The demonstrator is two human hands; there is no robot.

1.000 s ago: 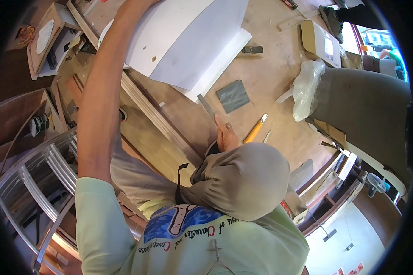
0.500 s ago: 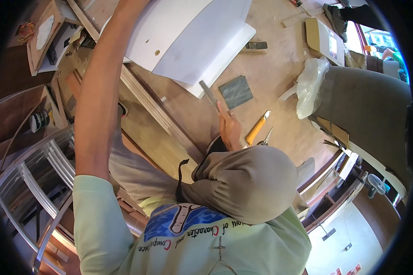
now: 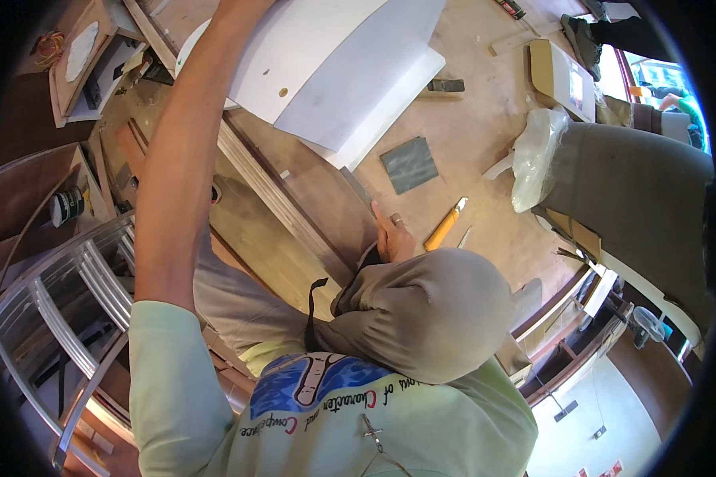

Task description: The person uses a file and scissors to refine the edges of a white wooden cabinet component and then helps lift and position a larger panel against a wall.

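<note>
A large white curved panel (image 3: 334, 71) is held up at the top middle. My left forearm (image 3: 175, 159) stretches up along its left side, and the frame's top edge cuts off the hand. My right hand (image 3: 391, 234), with a ring on one finger, sits just beyond my grey head covering (image 3: 422, 310). It grips a thin grey flat blade (image 3: 358, 187) that points up toward the panel's lower edge. The blade lies over a long brown wooden strip (image 3: 286, 207) that runs diagonally under the panel.
A grey abrasive square (image 3: 410, 164), a yellow utility knife (image 3: 445, 225) and a small dark block (image 3: 447, 85) lie on the dusty wooden surface. A clear plastic bag (image 3: 537, 155) rests against a bulky grey-brown shape (image 3: 636, 199) on the right. An aluminium ladder (image 3: 71, 302) stands at lower left.
My right hand with the blade has shifted slightly toward the panel's lower edge. The left arm stays raised against the white panel.
</note>
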